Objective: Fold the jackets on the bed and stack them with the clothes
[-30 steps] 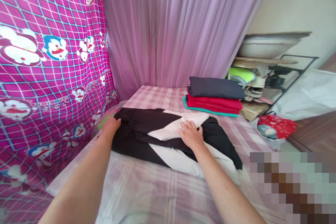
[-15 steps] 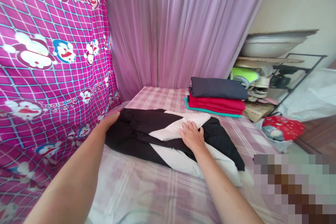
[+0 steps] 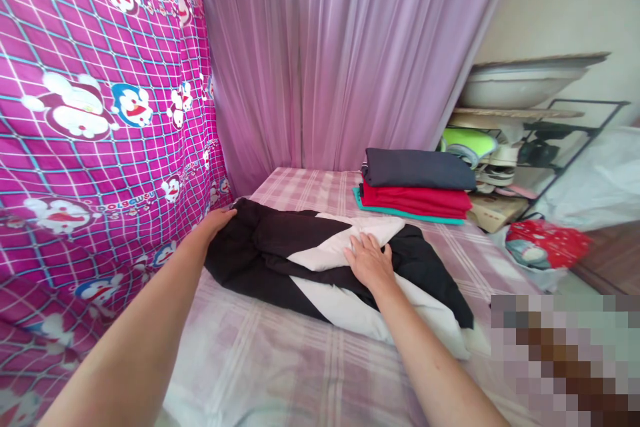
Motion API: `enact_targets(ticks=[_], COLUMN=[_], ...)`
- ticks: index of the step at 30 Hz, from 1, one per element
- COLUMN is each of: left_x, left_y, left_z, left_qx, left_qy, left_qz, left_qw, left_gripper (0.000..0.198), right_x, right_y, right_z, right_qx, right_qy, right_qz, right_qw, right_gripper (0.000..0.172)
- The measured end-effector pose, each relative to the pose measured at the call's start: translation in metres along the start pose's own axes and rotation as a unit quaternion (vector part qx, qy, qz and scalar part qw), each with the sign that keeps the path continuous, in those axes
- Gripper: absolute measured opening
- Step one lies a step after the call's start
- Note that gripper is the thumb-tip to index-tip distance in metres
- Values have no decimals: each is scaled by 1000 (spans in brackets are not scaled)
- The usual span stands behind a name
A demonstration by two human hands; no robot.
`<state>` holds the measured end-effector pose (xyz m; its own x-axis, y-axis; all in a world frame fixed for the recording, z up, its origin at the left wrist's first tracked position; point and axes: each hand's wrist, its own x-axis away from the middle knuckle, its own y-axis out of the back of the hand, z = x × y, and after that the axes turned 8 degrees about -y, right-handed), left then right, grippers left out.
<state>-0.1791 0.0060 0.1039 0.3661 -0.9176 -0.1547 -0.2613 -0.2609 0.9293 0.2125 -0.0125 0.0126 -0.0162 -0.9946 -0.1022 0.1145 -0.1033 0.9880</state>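
Observation:
A black and white garment (image 3: 295, 233), perhaps a jacket, lies folded over on itself across the bed. At its far left end my left hand (image 3: 221, 220) grips the black edge, its fingers partly hidden by the cloth. My right hand (image 3: 371, 260) lies flat on the white band of the upper layer, fingers spread and pressing lightly. Under the right forearm, the lower layer's white part continues toward the right, next to a black end.
The bed (image 3: 280, 380) has a pink and white checked sheet. A stack of folded clothes (image 3: 417, 170), navy, red and teal, sits behind the garment. A magenta cartoon curtain (image 3: 100, 167) hangs left, a lilac curtain (image 3: 325, 60) behind. A rack (image 3: 575, 147) holds shoes and basins at right.
The garment's left end has shifted slightly up and away together with my left hand. My right hand keeps its place on the white band. The view has turned slightly.

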Motion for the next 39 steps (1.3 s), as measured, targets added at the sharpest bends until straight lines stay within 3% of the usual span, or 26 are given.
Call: enact_targets(ticks=[7,12,14,17,20,22,24,26,29,32,34,37,39], left_x=[7,23,34,53,72,83,94,105,117,127,136,151,160], left_y=[17,28,27,18,3,-6,-13,-19,-25,-24,-19,-15,-17], left_z=[-69,-120,-140,-169,-193,-204,-214,-220,-222,-204,-179,-131,-102], left_qx=[16,6,-15,-48,-69,-81,-92,-102,-104,-52,6,41,20], left_qy=[-46,-103,-135,-194,-241,-265,-284,-293,-285,-296,-334,-430,-458], left_qz=[89,123,132,143,124,106,91,85,84,107,142,193,175], left_qw=[995,987,982,969,960,955,950,947,949,948,932,881,871], left_gripper=[46,41,41,39,36,35,35,35,35,43,57,85,95], right_x=[4,7,4,-6,-19,-30,-41,-54,-73,-87,-93,-97,-98], right_y=[11,36,46,61,78,89,97,98,89,75,66,58,56], right_z=[2,33,49,59,50,39,32,31,36,42,41,37,36], right_qx=[-14,-147,-265,-459,-588,-627,-631,-604,-554,-532,-520,-508,-502], right_qy=[1,68,76,9,-64,-86,-91,-91,-97,-99,-101,-101,-97], right_qz=[-30,-40,4,84,148,186,211,208,172,150,137,124,120], right_qw=[999,986,961,884,793,752,741,764,809,828,837,847,851], right_gripper=[51,53,55,60,62,57,50,45,34,20,14,16,17])
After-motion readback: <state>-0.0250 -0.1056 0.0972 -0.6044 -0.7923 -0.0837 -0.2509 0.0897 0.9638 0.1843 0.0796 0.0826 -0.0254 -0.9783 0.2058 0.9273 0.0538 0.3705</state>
